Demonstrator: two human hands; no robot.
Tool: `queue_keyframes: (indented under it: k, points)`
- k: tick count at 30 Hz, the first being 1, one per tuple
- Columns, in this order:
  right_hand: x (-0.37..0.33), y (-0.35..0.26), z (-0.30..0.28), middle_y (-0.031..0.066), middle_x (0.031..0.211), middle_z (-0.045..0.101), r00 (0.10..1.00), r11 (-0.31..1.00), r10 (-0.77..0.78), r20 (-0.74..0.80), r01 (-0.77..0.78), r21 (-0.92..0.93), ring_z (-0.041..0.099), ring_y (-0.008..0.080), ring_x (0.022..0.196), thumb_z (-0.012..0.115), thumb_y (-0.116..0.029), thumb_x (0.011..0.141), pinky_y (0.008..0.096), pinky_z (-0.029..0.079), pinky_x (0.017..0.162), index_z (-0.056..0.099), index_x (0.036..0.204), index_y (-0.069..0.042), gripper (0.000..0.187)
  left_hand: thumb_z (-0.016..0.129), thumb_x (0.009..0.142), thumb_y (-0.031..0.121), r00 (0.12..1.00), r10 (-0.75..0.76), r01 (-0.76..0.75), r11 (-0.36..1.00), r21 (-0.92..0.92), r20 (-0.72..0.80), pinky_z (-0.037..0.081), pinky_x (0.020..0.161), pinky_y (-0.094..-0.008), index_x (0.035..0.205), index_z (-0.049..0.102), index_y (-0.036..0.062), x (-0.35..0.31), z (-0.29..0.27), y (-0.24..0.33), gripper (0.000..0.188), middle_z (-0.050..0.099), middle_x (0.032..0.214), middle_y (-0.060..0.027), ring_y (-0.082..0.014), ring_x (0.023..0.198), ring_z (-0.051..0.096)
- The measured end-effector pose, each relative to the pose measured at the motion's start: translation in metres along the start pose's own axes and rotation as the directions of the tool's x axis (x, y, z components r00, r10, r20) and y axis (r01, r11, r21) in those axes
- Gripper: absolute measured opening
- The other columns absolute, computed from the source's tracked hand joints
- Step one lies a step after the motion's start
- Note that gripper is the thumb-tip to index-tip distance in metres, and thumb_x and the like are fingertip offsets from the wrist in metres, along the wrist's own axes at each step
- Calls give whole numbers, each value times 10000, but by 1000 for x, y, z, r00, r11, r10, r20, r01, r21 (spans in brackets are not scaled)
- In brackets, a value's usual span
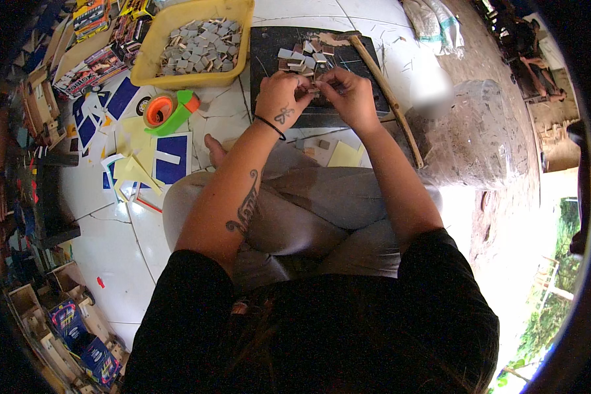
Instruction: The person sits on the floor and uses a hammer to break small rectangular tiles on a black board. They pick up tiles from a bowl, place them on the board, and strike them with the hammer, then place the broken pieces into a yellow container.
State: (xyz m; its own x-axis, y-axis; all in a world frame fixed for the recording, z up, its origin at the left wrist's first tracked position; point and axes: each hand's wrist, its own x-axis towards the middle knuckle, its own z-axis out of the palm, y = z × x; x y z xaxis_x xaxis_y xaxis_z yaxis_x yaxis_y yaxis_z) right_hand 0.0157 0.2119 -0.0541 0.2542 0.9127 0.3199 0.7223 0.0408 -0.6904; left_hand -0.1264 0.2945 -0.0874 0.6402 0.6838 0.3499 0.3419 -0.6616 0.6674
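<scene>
Wood chip point(315, 90) pinched between my left hand point(281, 98) and right hand point(352, 98), fingers clamped on it, over black board point(269, 49); chip pile point(305, 58) at 12, yellow tray point(152, 43) at 10.

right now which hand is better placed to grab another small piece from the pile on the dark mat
Probably the left hand: it sits just below the pile of small pieces on the dark mat, while the right hand is farther right.
</scene>
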Motion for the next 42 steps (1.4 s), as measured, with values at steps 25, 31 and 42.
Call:
queue_keyframes:
  k: [25,31,42]
  points:
    - [-55,46,-92,226,1149,507,906,730,394,154,-207,-651,536,387,1038,589,2,762,431,452,887,324,1310,-37,610,662,789,114,952,178,-222,961,-163,-250,494,614,-337,782,637,15,-4,15,2,103,634,782,-112,-254,692,623]
    - [-77,21,-114,161,916,552,978,937,199,56,-173,-304,567,257,786,499,-21,873,363,463,723,382,1329,-63,472,666,806,117,960,113,-171,962,-215,-256,499,567,-286,802,647,14,-4,20,-3,105,648,811,-102,-225,681,642]
    - [-167,-90,-110,215,1118,560,959,927,253,126,-203,-315,611,377,915,513,-57,879,426,510,745,308,1405,-163,575,648,793,117,949,133,-190,965,-182,-287,492,699,-378,771,633,29,-6,27,-7,91,630,822,-118,-292,776,606]
